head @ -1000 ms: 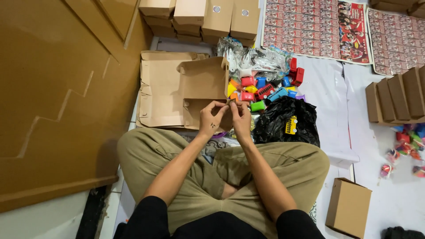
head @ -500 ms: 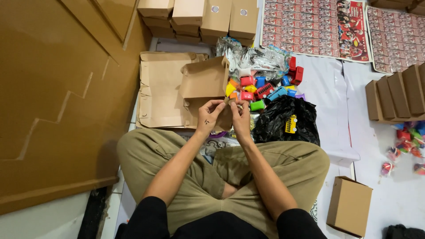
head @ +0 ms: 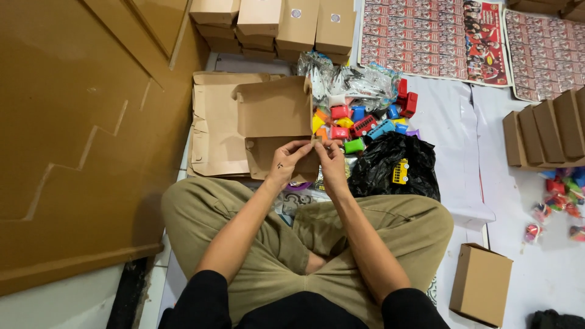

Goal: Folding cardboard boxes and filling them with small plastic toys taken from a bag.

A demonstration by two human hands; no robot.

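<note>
Head view: we hold our left hand (head: 286, 161) and right hand (head: 332, 163) side by side, forearms outstretched, fingers pinching the half-folded cardboard box (head: 275, 125) above our crossed legs

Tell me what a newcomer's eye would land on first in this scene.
At centre, the left hand and right hand grip a half-folded brown cardboard box over the person's crossed legs. Just right of it lies a bright heap of small plastic toy vehicles beside a black plastic bag. Red printed sheets cover the floor at the top right.
</note>
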